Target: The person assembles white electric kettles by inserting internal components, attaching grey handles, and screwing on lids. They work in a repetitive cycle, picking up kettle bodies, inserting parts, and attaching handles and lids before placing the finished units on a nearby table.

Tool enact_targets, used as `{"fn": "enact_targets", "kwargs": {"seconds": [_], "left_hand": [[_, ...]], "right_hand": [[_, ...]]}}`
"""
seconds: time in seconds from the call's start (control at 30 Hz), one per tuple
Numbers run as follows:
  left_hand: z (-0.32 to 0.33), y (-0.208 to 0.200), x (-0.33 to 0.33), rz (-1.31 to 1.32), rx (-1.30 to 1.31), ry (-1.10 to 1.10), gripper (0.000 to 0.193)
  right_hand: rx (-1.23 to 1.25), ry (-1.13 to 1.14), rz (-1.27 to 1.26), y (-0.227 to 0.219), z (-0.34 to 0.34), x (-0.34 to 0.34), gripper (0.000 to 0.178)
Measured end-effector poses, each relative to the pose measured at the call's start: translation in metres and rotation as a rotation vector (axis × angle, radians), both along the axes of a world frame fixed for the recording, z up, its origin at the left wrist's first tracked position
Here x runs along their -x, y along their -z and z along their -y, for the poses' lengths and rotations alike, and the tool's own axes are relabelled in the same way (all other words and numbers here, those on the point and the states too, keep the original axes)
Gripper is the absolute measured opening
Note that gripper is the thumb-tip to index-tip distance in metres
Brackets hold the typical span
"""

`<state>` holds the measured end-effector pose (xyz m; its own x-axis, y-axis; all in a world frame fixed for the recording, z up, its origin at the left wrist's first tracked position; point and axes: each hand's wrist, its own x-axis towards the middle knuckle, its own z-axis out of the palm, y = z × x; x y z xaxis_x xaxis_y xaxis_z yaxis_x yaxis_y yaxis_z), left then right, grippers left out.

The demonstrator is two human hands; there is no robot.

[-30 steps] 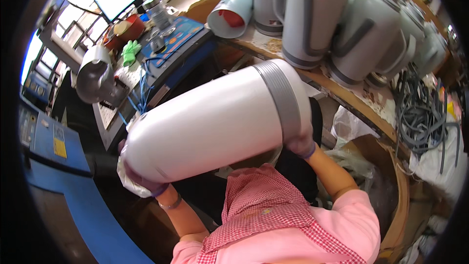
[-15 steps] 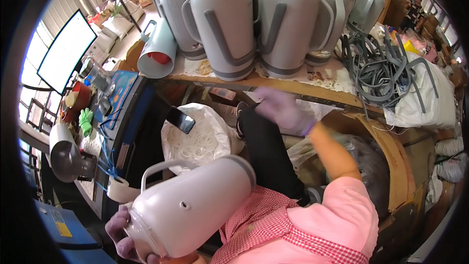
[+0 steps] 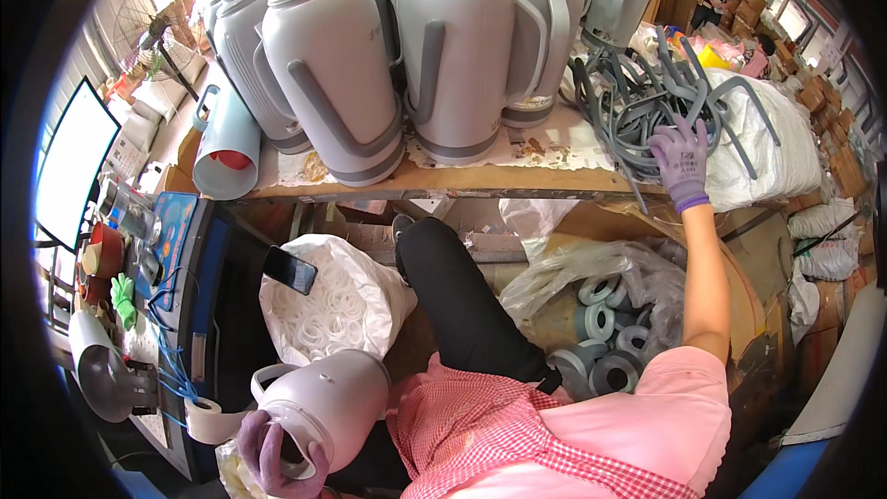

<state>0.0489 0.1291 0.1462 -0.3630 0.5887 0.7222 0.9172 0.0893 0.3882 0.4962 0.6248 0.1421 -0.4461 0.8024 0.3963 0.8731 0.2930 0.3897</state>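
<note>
Grey flask shell [image 3: 323,397] sits lower left now, near the lap, where half a second ago it lay larger across the bottom; view has tipped up so the shelf [image 3: 462,180] fills the top. Left hand [image 3: 273,453], purple glove, fingers curled over the shell's open rim, gripping it. Right hand [image 3: 682,162] has gone up from mid frame to the pile of grey handles [image 3: 637,102], fingers spread and bent onto them; whether it grasps one, cannot tell. Shell's long axis runs lower left to upper right, open end toward the left hand, its handle on the left side. Bag of white rings [image 3: 323,310] just above it, blue machine [image 3: 171,249] close on the left, little free room
</note>
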Motion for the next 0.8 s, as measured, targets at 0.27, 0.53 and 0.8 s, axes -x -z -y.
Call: {"fn": "enact_targets", "kwargs": {"seconds": [0.27, 0.53, 0.8], "left_hand": [[0.008, 0.010, -0.002, 0.114, -0.154, -0.007, 0.042], [0.017, 0.016, -0.004, 0.077, -0.102, 0.087, 0.046], [0.030, 0.019, -0.007, 0.027, -0.103, 0.040, 0.050]], "right_hand": [[0.248, 0.254, 0.300, -0.021, -0.001, -0.009, 0.040], [-0.026, 0.005, 0.564, 0.017, -0.024, -0.018, 0.025], [-0.141, -0.236, -0.053, -0.048, -0.004, 0.024, 0.018]]}}
